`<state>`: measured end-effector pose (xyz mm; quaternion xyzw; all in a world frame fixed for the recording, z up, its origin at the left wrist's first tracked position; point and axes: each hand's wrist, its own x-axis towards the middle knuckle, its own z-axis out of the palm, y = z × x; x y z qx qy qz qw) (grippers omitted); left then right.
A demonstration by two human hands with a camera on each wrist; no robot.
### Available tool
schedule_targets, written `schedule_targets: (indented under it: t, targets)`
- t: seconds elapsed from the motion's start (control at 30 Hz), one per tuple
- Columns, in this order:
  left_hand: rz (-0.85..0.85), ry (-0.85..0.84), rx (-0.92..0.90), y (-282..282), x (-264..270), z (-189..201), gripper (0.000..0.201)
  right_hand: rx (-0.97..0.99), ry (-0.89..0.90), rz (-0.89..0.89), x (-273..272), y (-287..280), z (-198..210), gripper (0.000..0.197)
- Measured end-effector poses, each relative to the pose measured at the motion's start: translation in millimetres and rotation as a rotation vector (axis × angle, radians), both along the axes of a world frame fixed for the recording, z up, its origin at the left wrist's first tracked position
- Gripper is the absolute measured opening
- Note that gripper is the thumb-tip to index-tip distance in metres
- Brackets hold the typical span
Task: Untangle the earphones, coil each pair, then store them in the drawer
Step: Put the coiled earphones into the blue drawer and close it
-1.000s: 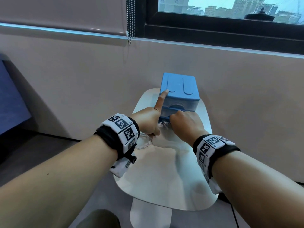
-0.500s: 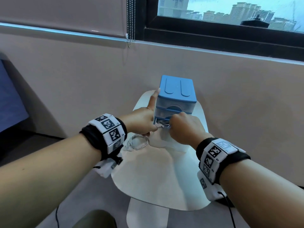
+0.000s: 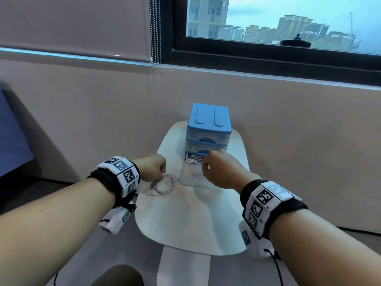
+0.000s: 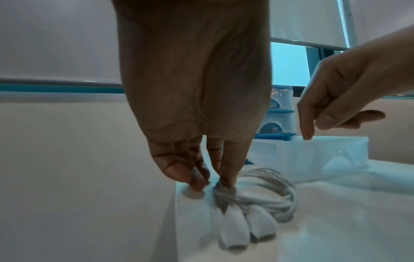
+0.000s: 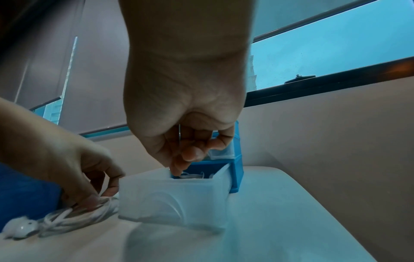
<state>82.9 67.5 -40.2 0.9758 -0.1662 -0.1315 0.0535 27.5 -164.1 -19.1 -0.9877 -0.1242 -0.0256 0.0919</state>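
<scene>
A blue three-drawer unit [image 3: 208, 122] stands at the far end of a small white table [image 3: 185, 223]. Its clear bottom drawer [image 3: 190, 178] is pulled out, and one pair of white earphones [image 3: 194, 160] lies at the back of it. A second coiled pair [image 3: 166, 184] lies on the table left of the drawer. My left hand [image 4: 210, 185] pinches this coil [image 4: 271, 196] at its bound part, earbuds [image 4: 235, 228] pointing towards me. My right hand [image 3: 204, 168] hovers over the drawer [image 5: 170, 195] with fingers curled, index tip [image 5: 177, 170] dipping just inside the rim; I see nothing held.
The table is narrow, with a pink wall close behind the drawer unit. A bead chain [image 3: 155, 38] hangs from the blind below the window frame. A blue surface [image 3: 12, 131] sits at the far left, and grey floor lies around the table.
My left hand left the top of the drawer unit and came down onto the coiled earphones on the table. My right hand has drawn back a little over the drawer.
</scene>
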Motion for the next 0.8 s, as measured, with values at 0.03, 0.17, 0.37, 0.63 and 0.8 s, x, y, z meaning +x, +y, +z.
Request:
schedule_targets:
  t: [0.03,0.17,0.37,0.63,0.8]
  targets:
    - [-0.004,0.002,-0.039,4,-1,4,0.008,0.036,0.011,-0.003,-1,-1,0,0.016]
    - [-0.033,-0.034,-0.212,14,-5,31,0.014,0.224,0.041,-0.044,-4,-6,12,0.02]
    - [-0.116,-0.157,-0.443,-2,-23,88,0.011,0.555,0.054,-0.014,-12,-4,40,0.011]
    - [-0.189,-0.218,-0.618,-49,-31,88,0.012,0.597,-0.047,-0.004,-14,-5,49,0.012]
    - [-0.109,-0.322,-0.671,-55,-21,78,0.01,0.583,-0.146,-0.142,-5,-23,46,0.021]
